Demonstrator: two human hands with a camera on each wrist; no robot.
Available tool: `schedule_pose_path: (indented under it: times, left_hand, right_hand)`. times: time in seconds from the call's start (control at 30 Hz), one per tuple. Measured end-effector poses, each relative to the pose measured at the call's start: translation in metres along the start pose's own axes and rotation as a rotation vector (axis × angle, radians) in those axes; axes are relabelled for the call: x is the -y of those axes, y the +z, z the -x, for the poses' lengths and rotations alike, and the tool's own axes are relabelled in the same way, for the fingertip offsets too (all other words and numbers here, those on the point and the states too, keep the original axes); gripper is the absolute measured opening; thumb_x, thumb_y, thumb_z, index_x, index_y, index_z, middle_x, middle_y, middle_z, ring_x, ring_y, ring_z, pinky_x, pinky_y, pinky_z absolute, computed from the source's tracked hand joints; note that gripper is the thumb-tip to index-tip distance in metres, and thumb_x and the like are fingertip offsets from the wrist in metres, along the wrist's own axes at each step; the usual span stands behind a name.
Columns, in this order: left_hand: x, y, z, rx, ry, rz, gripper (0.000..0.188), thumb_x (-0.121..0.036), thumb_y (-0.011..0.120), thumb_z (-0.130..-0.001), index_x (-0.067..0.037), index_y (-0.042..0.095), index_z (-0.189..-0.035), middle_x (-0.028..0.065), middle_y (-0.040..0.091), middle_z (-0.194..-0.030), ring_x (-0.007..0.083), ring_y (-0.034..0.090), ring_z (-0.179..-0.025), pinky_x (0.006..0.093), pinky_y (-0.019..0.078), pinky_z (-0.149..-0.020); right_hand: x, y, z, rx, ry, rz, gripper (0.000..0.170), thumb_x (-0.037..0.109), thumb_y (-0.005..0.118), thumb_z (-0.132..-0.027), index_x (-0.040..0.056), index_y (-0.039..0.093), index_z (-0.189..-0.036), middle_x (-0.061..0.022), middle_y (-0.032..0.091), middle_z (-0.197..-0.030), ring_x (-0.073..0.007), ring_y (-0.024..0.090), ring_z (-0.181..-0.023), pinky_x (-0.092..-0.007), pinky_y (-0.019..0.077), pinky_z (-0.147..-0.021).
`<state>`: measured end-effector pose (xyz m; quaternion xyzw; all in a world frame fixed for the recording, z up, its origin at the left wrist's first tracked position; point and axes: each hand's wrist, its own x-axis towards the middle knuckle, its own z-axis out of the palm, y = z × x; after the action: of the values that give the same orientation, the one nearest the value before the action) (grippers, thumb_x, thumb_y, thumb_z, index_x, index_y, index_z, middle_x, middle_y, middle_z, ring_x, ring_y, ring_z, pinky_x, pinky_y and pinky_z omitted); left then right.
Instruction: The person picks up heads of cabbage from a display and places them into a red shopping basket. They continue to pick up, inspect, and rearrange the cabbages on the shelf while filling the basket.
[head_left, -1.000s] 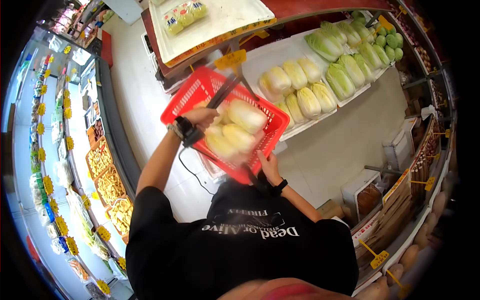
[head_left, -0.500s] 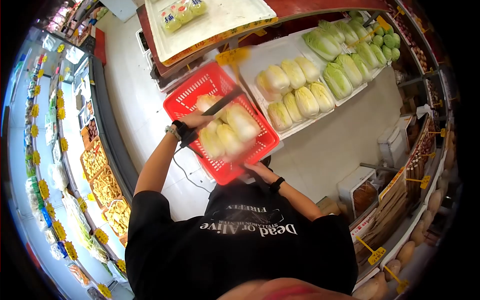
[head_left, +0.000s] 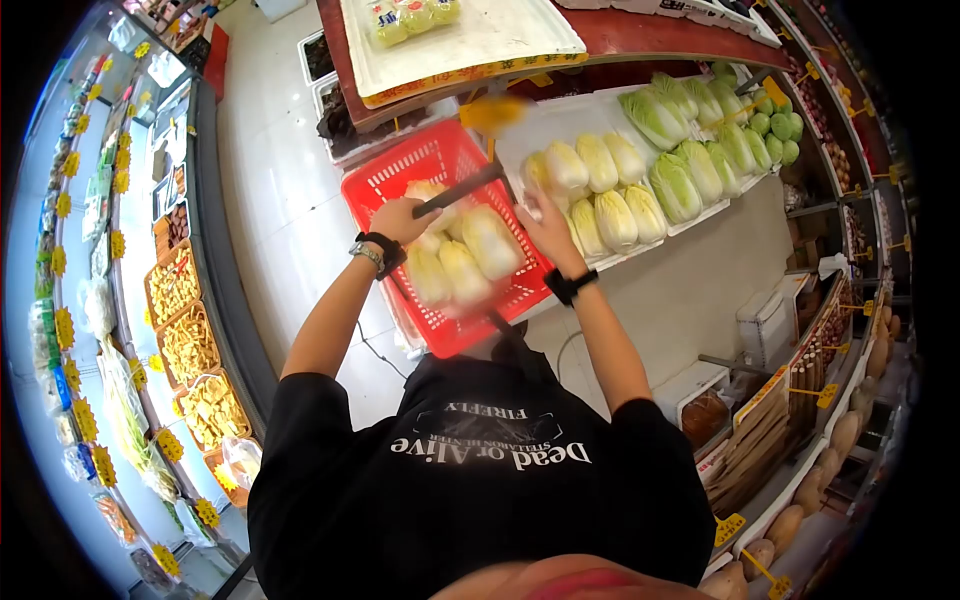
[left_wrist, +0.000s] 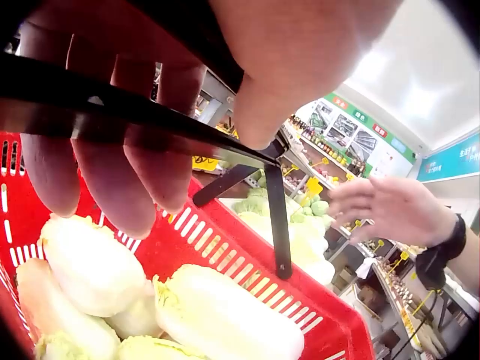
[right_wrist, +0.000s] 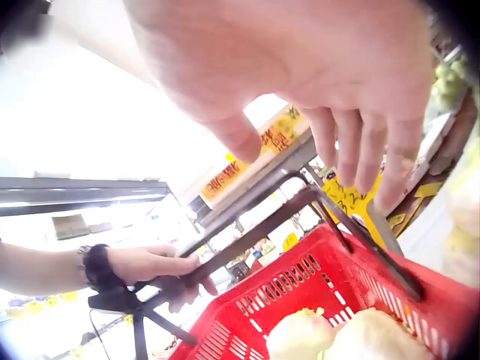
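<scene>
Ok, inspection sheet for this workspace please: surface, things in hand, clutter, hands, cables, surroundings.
Surface: white trays beside the basket hold more pale cabbages.
Things in hand: red basket with several pale cabbages inside; black handle raised.
Clutter: yellow price sign close to the basket; its writing is blurred in the head view.
Hands: left hand grips the handle; right hand open, near the basket's tray-side rim.
Cables: thin dark cables hang by both wrists.
Surroundings: tiled floor, stocked produce shelves.
</scene>
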<state>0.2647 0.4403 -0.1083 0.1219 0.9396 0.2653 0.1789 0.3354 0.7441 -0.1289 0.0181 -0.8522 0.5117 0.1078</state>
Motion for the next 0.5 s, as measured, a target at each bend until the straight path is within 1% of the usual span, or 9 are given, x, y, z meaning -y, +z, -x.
schedule_pose_path:
  times: [0.07,0.13,0.17,0.23,0.27,0.33,0.4,0.43,0.5]
  left_hand:
    - [-0.004,-0.007,-0.002,0.114,-0.032,0.088,0.051,-0.056,0.062,-0.089,-0.006,0.075,-0.092,0.0122,0.071,-0.074,0.0276,0.07,-0.073,0.0387,0.054,-0.07]
    - [-0.003,-0.014,-0.003,0.213,-0.089,0.182,0.048,-0.056,0.062,-0.088,-0.009,0.075,-0.092,0.0128,0.072,-0.079,0.0312,0.07,-0.077,0.0397,0.0543,-0.074]
    - [-0.001,-0.016,-0.003,0.149,-0.074,0.086,0.049,-0.056,0.062,-0.088,-0.01,0.075,-0.092,0.0132,0.072,-0.08,0.0318,0.07,-0.079,0.0403,0.0541,-0.075]
    - [0.001,-0.022,0.002,0.016,-0.062,-0.102,0.05,-0.058,0.062,-0.087,-0.01,0.075,-0.092,0.0139,0.072,-0.083,0.033,0.069,-0.082,0.0413,0.0539,-0.076]
    - [0.01,-0.023,0.002,-0.068,-0.053,-0.096,0.051,-0.06,0.062,-0.085,-0.012,0.075,-0.094,0.0149,0.072,-0.087,0.0346,0.068,-0.085,0.043,0.0535,-0.077]
    - [0.032,-0.03,-0.002,-0.178,-0.057,-0.041,0.045,-0.053,0.067,-0.082,-0.013,0.075,-0.1,0.0142,0.073,-0.092,0.0333,0.069,-0.089,0.0452,0.054,-0.08]
    - [0.044,-0.04,0.003,-0.249,-0.105,-0.037,0.039,-0.045,0.068,-0.082,-0.012,0.074,-0.101,0.0136,0.073,-0.093,0.0325,0.069,-0.09,0.045,0.0543,-0.08]
    - [0.053,-0.045,0.006,-0.258,-0.092,-0.011,0.042,-0.041,0.069,-0.082,-0.008,0.071,-0.108,0.0136,0.073,-0.095,0.0328,0.07,-0.091,0.0438,0.0543,-0.082]
    - [0.078,-0.042,0.011,-0.388,0.006,0.276,0.045,-0.037,0.071,-0.083,-0.005,0.068,-0.116,0.016,0.072,-0.106,0.0331,0.067,-0.101,0.0428,0.0526,-0.087]
  right_hand:
    - [0.0,0.019,-0.03,0.093,-0.116,0.029,0.043,0.029,0.065,-0.094,-0.0032,0.057,-0.122,-0.0232,0.059,-0.126,-0.0319,0.059,-0.116,-0.0386,0.0463,-0.097]
    - [-0.014,0.043,-0.034,0.086,0.003,-0.087,0.042,0.03,0.06,-0.097,-0.0033,0.057,-0.121,-0.0212,0.06,-0.126,-0.0295,0.06,-0.114,-0.0383,0.046,-0.098]
    - [-0.024,0.055,-0.039,0.087,0.054,-0.146,0.041,0.031,0.057,-0.099,-0.0033,0.057,-0.121,-0.0202,0.061,-0.126,-0.0283,0.06,-0.113,-0.0381,0.0458,-0.098]
    - [-0.061,0.065,-0.042,0.114,0.144,-0.529,0.04,0.033,0.05,-0.102,-0.0025,0.059,-0.119,-0.018,0.063,-0.124,-0.0258,0.06,-0.114,-0.0366,0.0443,-0.1]
    - [-0.074,0.06,-0.036,0.131,0.206,-0.719,0.041,0.034,0.047,-0.103,-0.0022,0.06,-0.118,-0.017,0.064,-0.122,-0.0246,0.06,-0.115,-0.0359,0.0436,-0.101]
    - [-0.075,0.022,-0.015,0.297,0.264,-0.836,0.043,0.035,0.042,-0.105,-0.0016,0.064,-0.112,-0.015,0.066,-0.117,-0.0223,0.06,-0.113,-0.0347,0.0424,-0.102]
    - [-0.067,-0.004,0.007,0.329,0.305,-0.852,0.046,0.036,0.04,-0.106,-0.0018,0.066,-0.108,-0.0135,0.068,-0.111,-0.0207,0.061,-0.111,-0.0342,0.0422,-0.102]
    - [-0.064,-0.013,0.02,0.277,0.317,-0.812,0.047,0.037,0.041,-0.106,-0.0022,0.067,-0.107,-0.013,0.069,-0.109,-0.0202,0.062,-0.109,-0.0343,0.0425,-0.102]
    - [-0.061,-0.029,0.045,0.236,0.288,-0.612,0.046,0.035,0.042,-0.106,-0.0026,0.068,-0.105,-0.0115,0.07,-0.105,-0.0186,0.062,-0.106,-0.0335,0.0422,-0.101]
